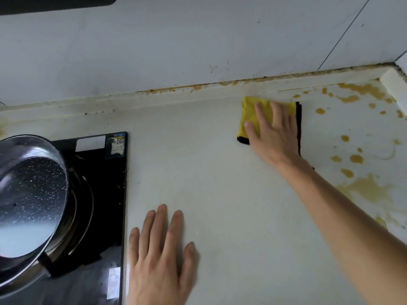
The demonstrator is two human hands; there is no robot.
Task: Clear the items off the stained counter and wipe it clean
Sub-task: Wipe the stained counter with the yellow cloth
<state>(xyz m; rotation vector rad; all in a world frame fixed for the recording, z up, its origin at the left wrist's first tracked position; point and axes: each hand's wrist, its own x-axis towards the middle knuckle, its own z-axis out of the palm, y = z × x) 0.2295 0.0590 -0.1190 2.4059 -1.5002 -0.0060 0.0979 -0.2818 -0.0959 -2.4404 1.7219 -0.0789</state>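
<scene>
A folded yellow cloth with a black edge (248, 113) lies flat on the pale counter (220, 183) near the back ledge. My right hand (272, 133) presses down on it, fingers spread over the top. My left hand (159, 254) rests flat on the counter at the front, fingers apart, holding nothing. Brownish-yellow stains (365, 188) cover the counter to the right of the cloth, and more spots (352, 93) sit near the back corner. The counter left of the cloth looks free of spots.
A black glass cooktop (103, 194) is set into the counter at the left, with a steel pan (30, 201) on its burner. A white tiled wall (198, 40) rises behind. A white object (394, 84) lies in the right back corner.
</scene>
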